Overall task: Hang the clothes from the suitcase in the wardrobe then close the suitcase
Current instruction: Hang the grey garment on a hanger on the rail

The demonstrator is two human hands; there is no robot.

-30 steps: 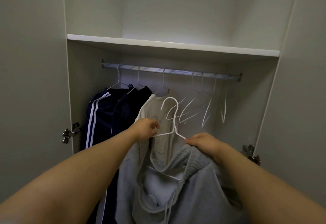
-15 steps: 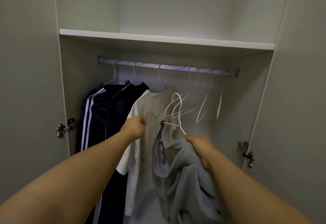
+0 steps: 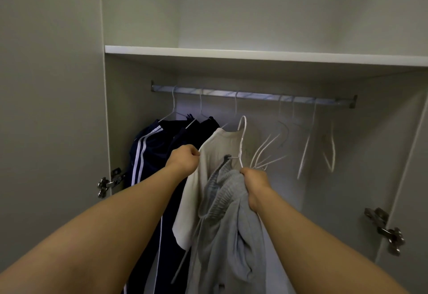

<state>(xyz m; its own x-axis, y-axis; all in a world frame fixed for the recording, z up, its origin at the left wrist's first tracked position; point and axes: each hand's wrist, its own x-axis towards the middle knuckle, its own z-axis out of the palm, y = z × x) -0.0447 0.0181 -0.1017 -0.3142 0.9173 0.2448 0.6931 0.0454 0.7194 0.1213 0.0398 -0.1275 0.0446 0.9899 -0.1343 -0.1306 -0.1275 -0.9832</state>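
Pale grey wardrobe [image 3: 139, 108] panels frame our view, with a white shelf [image 3: 231, 52] above a metal rail [image 3: 254, 95]. Our grey garment [image 3: 231, 224] is soft, thick knit with a ribbed band and a loose drawstring. It is bunched on a white hanger [image 3: 242, 138] in front of the white T-shirt [image 3: 217, 150]. Its long axis runs straight down and passes out of view at the bottom. The hanger stands upright and nearly edge-on to us, with its hook pointing up below the rail and not on it. Our right hand [image 3: 253, 182] clutches the grey cloth together with the hanger's lower wire. Our left hand [image 3: 184, 160] is a fist at the T-shirt's shoulder, beside the navy striped clothes [image 3: 150, 154]; we cannot tell whether it grips anything.
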